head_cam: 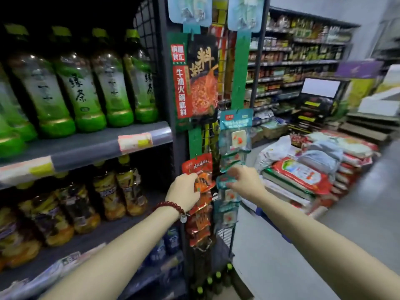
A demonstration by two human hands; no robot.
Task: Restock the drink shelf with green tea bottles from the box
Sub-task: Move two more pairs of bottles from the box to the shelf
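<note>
Several green tea bottles (80, 92) stand upright in a row on the upper drink shelf (86, 146) at the left. More green-capped bottles (217, 278) show low on the floor by the shelf end; the box around them is hidden. My left hand (184, 191), with a bead bracelet on the wrist, grips a red snack packet (200, 169) hanging on the shelf's end rack. My right hand (242, 178) pinches a teal snack packet (225, 182) on the neighbouring hanging strip.
Yellow-labelled drink bottles (121, 191) fill the lower shelf, blue-labelled bottles (171, 239) sit below. A wire end rack (216, 94) carries hanging packets. Stacked rice sacks (303, 174) lie on the floor at right, with an aisle of grey floor (270, 245) between.
</note>
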